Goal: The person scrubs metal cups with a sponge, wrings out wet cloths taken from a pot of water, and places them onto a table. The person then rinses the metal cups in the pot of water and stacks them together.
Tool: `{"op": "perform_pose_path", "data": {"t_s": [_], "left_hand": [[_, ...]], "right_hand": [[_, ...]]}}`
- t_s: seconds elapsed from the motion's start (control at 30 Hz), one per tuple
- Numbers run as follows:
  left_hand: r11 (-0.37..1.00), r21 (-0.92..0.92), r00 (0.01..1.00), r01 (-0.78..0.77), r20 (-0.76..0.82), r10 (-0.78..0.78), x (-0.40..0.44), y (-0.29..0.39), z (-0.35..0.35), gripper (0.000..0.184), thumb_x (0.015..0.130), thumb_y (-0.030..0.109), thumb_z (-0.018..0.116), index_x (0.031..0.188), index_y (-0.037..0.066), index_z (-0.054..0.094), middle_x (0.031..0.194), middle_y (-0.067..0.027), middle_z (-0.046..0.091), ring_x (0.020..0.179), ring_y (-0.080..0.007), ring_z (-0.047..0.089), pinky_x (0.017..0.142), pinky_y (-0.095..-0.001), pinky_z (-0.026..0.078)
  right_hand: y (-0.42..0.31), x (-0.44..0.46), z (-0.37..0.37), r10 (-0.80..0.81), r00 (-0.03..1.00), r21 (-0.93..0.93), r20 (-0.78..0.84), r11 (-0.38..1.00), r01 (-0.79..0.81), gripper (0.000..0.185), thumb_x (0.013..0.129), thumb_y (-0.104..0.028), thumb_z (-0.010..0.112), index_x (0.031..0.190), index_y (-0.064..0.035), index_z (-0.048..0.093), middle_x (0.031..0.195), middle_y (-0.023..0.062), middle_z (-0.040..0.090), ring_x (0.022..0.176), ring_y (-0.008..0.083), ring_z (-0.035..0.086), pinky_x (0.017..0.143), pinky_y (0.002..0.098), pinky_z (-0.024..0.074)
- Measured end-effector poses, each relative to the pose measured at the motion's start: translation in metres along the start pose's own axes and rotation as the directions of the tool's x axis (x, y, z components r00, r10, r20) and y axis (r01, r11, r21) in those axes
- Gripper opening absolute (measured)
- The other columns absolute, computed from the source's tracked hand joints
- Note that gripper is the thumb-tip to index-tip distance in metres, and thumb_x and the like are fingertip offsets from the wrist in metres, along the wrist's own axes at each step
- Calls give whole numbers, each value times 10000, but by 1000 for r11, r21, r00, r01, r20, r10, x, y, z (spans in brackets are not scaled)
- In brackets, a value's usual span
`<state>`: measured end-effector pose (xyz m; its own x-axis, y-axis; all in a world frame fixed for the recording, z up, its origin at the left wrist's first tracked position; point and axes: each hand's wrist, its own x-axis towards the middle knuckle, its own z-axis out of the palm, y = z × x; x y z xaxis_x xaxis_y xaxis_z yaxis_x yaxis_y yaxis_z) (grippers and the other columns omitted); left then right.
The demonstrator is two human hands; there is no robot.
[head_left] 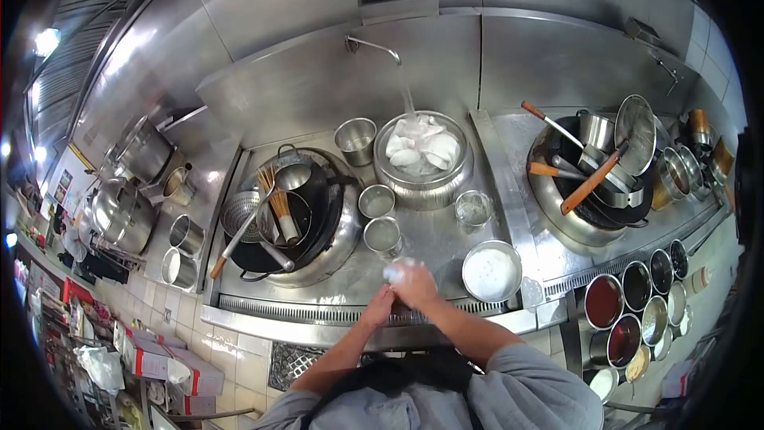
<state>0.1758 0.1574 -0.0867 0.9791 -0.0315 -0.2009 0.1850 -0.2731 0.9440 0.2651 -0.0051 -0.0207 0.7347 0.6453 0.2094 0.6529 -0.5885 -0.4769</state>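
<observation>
My two hands are close together over the front of the steel counter. My right hand (415, 283) is blurred and curled around something small and whitish (393, 274) that I cannot make out. My left hand (380, 306) is just below and beside it, seemingly touching it, with its fingers partly hidden. Just beyond them is a steel cup (383, 236), with another cup (376, 201) behind it. Water runs from a tap (394, 53) into a large steel pot (427, 194) filled with white pieces. A bowl of white contents (492, 272) stands to the right.
On the left a black wok (333, 227) holds a ladle, a strainer and a bamboo brush. A second wok (589, 223) on the right holds wooden-handled tools. Several sauce containers (603, 302) stand at the lower right. Stock pots (123, 219) are at the far left.
</observation>
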Motion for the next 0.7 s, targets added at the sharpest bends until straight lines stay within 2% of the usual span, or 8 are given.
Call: {"op": "perform_pose_path", "data": {"t_s": [0.1,0.2,0.23,0.33,0.43,0.53,0.63,0.7], "left_hand": [[872,-427,965,239,4,-263,-25,62,13,381,1089,345,420,1289,33,507,1134,-107,623,1034,-186,610,860,-376,537],[977,-212,996,16,-82,-34,6,53,5,382,1087,350,425,1252,18,517,1105,-99,614,1017,-189,611,847,-370,544],[993,-88,994,-76,-82,69,-2,42,8,392,1088,357,424,1245,10,516,1101,-101,611,1020,-198,611,861,-381,540],[788,-604,964,123,-116,-240,-10,37,31,412,1091,345,401,1227,-18,540,1101,-145,632,1039,-242,609,927,-402,504],[988,-149,989,48,-129,-68,3,7,14,461,1094,368,365,1220,-35,549,1148,-193,628,1069,-296,604,1001,-419,459],[947,318,995,-54,-62,77,11,32,0,531,1100,394,315,1300,-53,521,1282,-279,583,1189,-373,576,1068,-427,428],[978,-175,964,116,-218,-153,11,-29,23,560,1109,411,277,1311,-56,511,1287,-274,557,1234,-416,539,1123,-425,382],[985,158,952,-70,-285,114,4,-19,22,552,1108,448,265,1238,-10,546,1200,-233,604,1152,-355,600,1028,-428,480]], "right_hand": [[49,28,13,161,948,-129,274,983,-130,284,906,-299,609,1097,-117,715,1259,147,641,1111,319,658,861,512,561],[-16,-4,-20,-38,899,20,-437,998,52,281,920,-290,572,1070,-104,721,1252,199,637,1022,346,691,835,497,569],[-21,-15,-15,-38,915,28,-402,998,54,288,922,-277,569,1100,-97,706,1245,202,638,1044,362,676,848,500,557],[5,2,-12,48,982,1,-182,999,-49,314,915,-249,582,1169,-83,666,1218,197,644,1102,393,630,894,514,513],[41,23,17,252,942,-78,222,967,-241,349,892,-239,637,1200,-74,647,1185,175,641,1167,377,577,956,541,448],[-28,-15,-29,169,947,132,-273,982,-137,333,912,-249,606,1177,-57,670,1239,216,621,1126,391,600,943,535,481],[39,-14,33,246,949,162,-197,963,-216,358,899,-257,635,1186,-43,658,1310,236,593,1113,411,605,970,521,490],[59,2,20,267,948,-83,174,963,-256,388,858,-254,684,1171,-27,643,1296,229,598,1118,405,605,959,526,488]]}}
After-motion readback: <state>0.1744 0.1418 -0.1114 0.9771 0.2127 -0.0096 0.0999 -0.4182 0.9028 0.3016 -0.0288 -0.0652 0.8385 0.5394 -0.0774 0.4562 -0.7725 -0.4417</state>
